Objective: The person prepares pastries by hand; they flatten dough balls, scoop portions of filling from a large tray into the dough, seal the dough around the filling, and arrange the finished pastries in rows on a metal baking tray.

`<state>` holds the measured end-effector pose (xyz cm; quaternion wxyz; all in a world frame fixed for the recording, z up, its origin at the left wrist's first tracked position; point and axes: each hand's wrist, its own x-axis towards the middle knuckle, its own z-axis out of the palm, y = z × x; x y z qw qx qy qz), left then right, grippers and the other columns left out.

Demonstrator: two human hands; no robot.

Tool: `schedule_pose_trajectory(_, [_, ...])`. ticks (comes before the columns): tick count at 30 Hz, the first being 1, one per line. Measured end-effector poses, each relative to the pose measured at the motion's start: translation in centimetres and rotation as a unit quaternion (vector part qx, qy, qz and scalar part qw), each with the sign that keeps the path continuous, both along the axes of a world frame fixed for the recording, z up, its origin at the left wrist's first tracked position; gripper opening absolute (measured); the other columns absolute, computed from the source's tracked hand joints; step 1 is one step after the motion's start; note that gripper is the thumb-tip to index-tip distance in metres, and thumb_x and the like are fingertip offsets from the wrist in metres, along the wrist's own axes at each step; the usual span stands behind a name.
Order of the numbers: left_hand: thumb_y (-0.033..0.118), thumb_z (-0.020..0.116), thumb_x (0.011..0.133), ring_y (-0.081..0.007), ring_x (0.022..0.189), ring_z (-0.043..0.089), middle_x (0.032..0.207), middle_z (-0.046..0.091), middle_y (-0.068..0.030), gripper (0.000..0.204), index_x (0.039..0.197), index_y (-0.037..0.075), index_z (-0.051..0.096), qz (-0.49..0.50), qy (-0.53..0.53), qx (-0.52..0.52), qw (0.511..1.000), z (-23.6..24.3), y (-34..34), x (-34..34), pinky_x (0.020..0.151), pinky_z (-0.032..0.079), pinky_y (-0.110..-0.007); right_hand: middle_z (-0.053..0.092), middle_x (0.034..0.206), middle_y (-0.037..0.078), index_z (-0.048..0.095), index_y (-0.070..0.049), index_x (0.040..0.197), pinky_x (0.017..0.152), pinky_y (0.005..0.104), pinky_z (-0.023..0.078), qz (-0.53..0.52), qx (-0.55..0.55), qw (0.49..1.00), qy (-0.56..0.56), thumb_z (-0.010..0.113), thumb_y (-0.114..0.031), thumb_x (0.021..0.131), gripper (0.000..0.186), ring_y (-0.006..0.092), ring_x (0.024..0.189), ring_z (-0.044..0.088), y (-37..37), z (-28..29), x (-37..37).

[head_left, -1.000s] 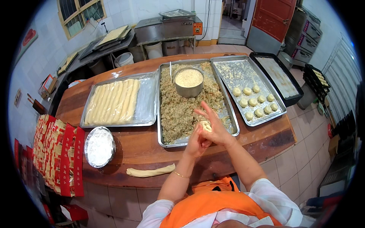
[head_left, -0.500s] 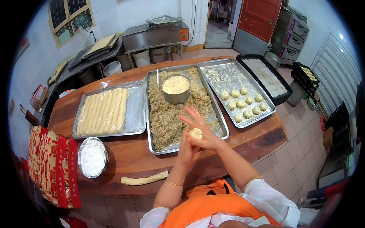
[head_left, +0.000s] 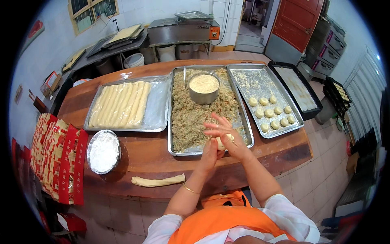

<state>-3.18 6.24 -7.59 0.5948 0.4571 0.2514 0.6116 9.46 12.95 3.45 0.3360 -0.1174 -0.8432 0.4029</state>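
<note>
A small pale piece of dough is between my two hands, above the near edge of the middle tray. My left hand is closed on it from below and the left. My right hand has its fingers stretched out and spread, with the palm and base of the thumb against the dough. Partly hidden by my hands is a metal tray of crumbly brownish filling. In that filling stands a round metal tin of pale grains or crumbs. A strip of dough lies on the wooden table near my left forearm.
Left stands a tray of long dough rolls under clear film. A bowl of white powder is beside red packaging. A tray with several small round dough pieces sits to the right, next to a black tray.
The view has shifted, so the table sits further right and slightly higher. Both hands stay together at the dough; the right hand has turned, with the dough now more visible between the hands.
</note>
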Motion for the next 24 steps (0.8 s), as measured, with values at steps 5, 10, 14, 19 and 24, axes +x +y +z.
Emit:
schedule_pose_trajectory(5, [0.067,0.036,0.098,-0.0032,0.063,0.044,0.095,0.055,0.0004,0.068,0.130,0.008,0.044,0.173,-0.054,-0.003,0.983,5.3,-1.3,4.1,0.050,0.028,-0.019,0.065,0.131,0.009,0.075,-0.016,0.110,0.120,0.0540,0.009,0.004,-0.035,0.999,0.006,0.034,-0.051,0.103,0.055,0.0313,0.142,0.038,0.7,-0.8,0.8])
schedule_pose_trajectory(10, [0.067,0.040,0.096,-0.0052,0.076,0.050,0.108,0.054,-0.0043,0.071,0.135,0.008,0.040,0.108,0.031,-0.002,0.994,3.2,-1.4,1.7,0.054,0.035,-0.018,0.065,0.131,0.009,0.075,-0.017,0.110,0.120,0.0539,0.009,-0.080,-0.003,0.992,0.097,0.032,-0.051,0.104,0.055,0.0314,0.143,0.038,-1.3,0.0,-1.3])
schedule_pose_trajectory(14, [0.060,0.052,0.096,-0.0038,0.060,0.043,0.101,0.055,-0.0029,0.067,0.138,0.010,0.035,0.144,-0.054,-0.006,0.988,3.0,-1.0,2.5,0.051,0.031,-0.017,0.064,0.132,0.011,0.076,-0.014,0.108,0.120,0.0541,0.010,0.015,-0.006,0.999,-0.030,0.028,-0.059,0.102,0.066,0.0321,0.144,0.036,-0.7,1.0,0.1])
schedule_pose_trajectory(19, [0.068,0.042,0.095,-0.0039,0.059,0.041,0.091,0.055,0.0008,0.070,0.124,0.006,0.051,0.232,-0.036,-0.002,0.972,6.9,-2.7,4.9,0.051,0.029,-0.019,0.065,0.129,0.011,0.076,-0.016,0.107,0.120,0.0547,0.010,-0.006,-0.034,0.999,0.014,0.025,-0.059,0.103,0.068,0.0328,0.142,0.038,-0.7,0.8,0.1])
schedule_pose_trajectory(24, [0.054,0.053,0.097,-0.0050,0.061,0.042,0.088,0.053,0.0017,0.061,0.134,0.007,0.039,0.073,-0.028,0.021,0.997,3.1,-2.3,1.0,0.051,0.030,-0.020,0.067,0.127,0.008,0.075,-0.017,0.111,0.120,0.0545,0.008,-0.030,0.022,0.998,0.057,0.029,-0.056,0.104,0.061,0.0324,0.140,0.041,-1.8,1.0,-1.0])
